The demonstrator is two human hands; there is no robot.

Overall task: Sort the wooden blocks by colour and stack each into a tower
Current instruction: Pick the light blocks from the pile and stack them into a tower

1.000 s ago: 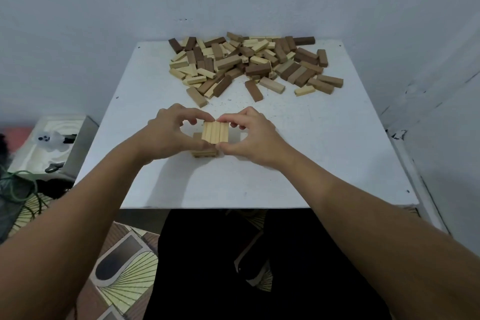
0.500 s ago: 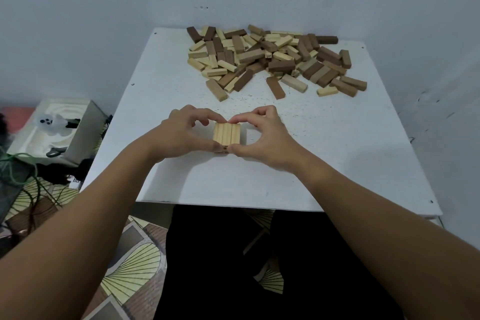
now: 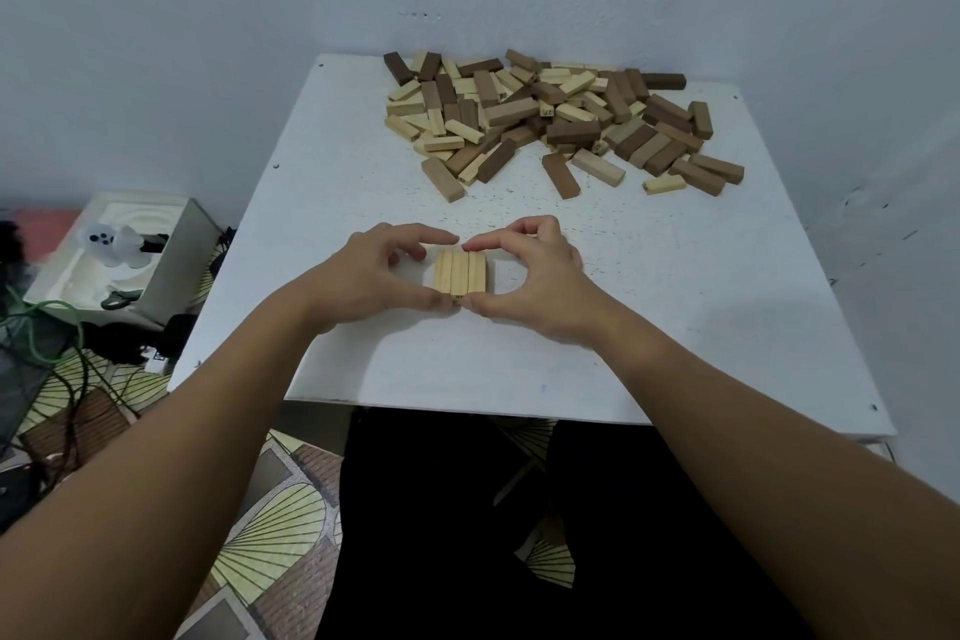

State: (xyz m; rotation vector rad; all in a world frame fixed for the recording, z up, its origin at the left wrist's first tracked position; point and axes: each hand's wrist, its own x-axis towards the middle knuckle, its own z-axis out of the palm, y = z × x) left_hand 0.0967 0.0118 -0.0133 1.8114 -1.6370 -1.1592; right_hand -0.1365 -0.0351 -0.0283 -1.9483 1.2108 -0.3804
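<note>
Head view: looks down on a white table (image 3: 675,317) set against a pale wall.
Stack: three light blocks (image 3: 461,272) lie side by side, long edges touching, in the near middle of the table; a lower layer shows only as a sliver at their near edge, so its make-up cannot be told.
Left hand (image 3: 371,276): curled round the left side of the stack, thumb at the near edge, forefinger arched over the far edge, pinching the light blocks.
Right hand (image 3: 530,276): mirrors it on the right side, thumb at the near edge, forefinger reaching over the far edge; the two forefingers nearly meet above the stack.
Grip: narrow on both hands, each closed on the light blocks between thumb and fingers.
Pile (image 3: 550,114): loose blocks in light, mid-brown and dark brown, jumbled at the far side of the table, well apart from the stack; a few strays lie at its near fringe.
Floor, left: a white box (image 3: 156,265) with a small white toy (image 3: 111,244) on it, beside green and black cables (image 3: 47,338).
Below the table: patterned flooring (image 3: 270,525) and the person's dark clothing.
</note>
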